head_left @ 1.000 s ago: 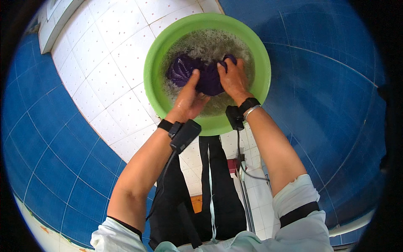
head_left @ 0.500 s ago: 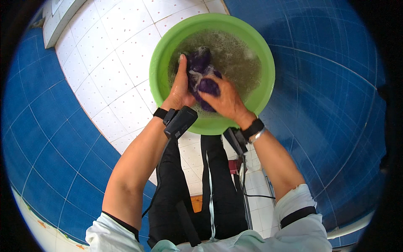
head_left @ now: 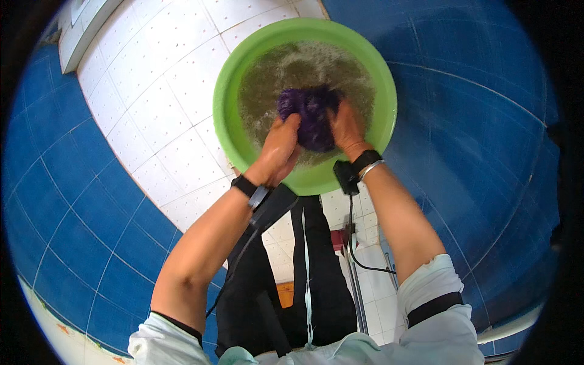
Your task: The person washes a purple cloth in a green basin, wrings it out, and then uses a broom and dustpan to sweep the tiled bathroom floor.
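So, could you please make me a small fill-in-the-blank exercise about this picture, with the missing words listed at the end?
1. Both hands press a bunched cloth whose colour is ____.
2. The cloth sits in a round basin whose colour is ____.
3. The left hand and the right hand each have a black band on the ____.
4. The basin stands on a floor of white ____.

Missing words: purple; green; wrist; tiles

We reach both bare forearms forward, sleeves rolled up. Our left hand (head_left: pixel 278 149) and right hand (head_left: pixel 345 129) are curled shut, close together, wrists strapped.
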Demonstrator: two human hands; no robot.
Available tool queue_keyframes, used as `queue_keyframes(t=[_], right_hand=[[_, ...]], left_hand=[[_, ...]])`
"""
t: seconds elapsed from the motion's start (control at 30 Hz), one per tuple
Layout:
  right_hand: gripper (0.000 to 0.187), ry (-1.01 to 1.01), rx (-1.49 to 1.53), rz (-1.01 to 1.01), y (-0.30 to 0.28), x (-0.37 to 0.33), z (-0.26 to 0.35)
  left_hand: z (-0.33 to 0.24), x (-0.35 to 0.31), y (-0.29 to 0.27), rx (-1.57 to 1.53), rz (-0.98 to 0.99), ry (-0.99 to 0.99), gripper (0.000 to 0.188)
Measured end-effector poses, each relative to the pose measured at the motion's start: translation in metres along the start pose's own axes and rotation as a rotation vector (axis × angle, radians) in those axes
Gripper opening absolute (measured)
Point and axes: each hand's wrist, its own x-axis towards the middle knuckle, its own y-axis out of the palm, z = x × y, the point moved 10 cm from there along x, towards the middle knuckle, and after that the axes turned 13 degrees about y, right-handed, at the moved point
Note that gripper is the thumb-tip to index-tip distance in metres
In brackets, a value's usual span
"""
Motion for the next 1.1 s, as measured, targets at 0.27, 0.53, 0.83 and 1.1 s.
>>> queue_keyframes(t=[0.27,0.53,0.83,1.1], right_hand=[[0.051,-0.225,-0.124,-0.053,-0.017,0.020,0.032],[0.020,-0.450,0.267,0.199,0.013,-0.048,0.104],[0.020,-0.212,-0.088,-0.089,0.014,-0.007,0.052],[0.028,-0.148,0.228,0.030,-0.013,0.048,0.002]], left_hand=[[-0.012,0.024,-0.055,0.292,-0.131,-0.168,0.060],[0.000,0.025,-0.041,-0.152,-0.141,-0.300,0.051],[0.002,0.022,-0.028,0.535,0.126,0.205,0.027],[-0.055,0.056,-0.057,0.829,-0.165,0.203,0.018]])
